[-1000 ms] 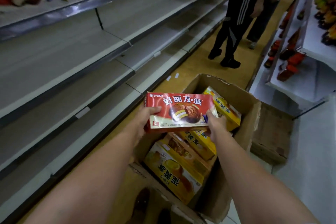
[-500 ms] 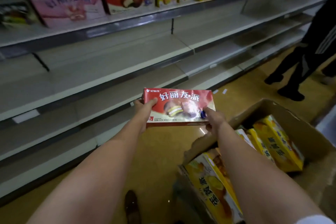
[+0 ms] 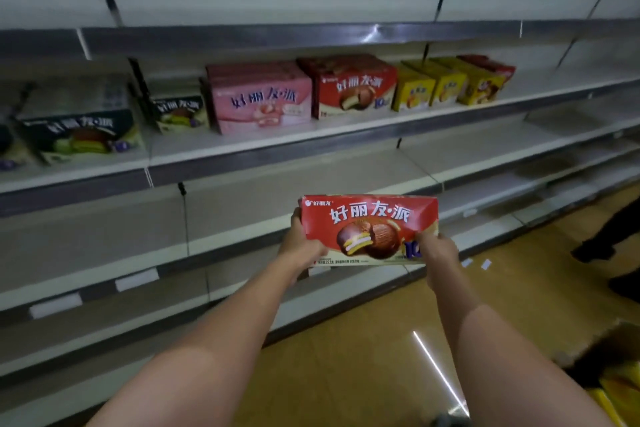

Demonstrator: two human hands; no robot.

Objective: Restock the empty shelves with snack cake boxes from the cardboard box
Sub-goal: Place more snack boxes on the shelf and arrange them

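Observation:
A red snack cake box [image 3: 369,229] with a chocolate pie picture is held up in front of the shelves, front face toward me. My left hand [image 3: 300,246] grips its left end and my right hand [image 3: 439,253] grips its lower right corner. The box hangs level with the bare middle shelf [image 3: 242,191]. One shelf higher stand a matching red box [image 3: 353,88], a pink box [image 3: 263,100], yellow boxes [image 3: 433,87] and dark boxes [image 3: 79,128]. Only a corner of the cardboard box [image 3: 599,343] with yellow boxes [image 3: 620,388] shows at the bottom right.
Several bare white shelves [image 3: 104,291] run below and to the right of the stocked one. The aisle floor [image 3: 381,340] is tan. Another person's dark legs and shoes [image 3: 609,246] stand at the right edge, further down the aisle.
Both hands have lifted the red box out of the cardboard box and carried it up and left toward the shelves. My view has turned from the cardboard box to the shelving.

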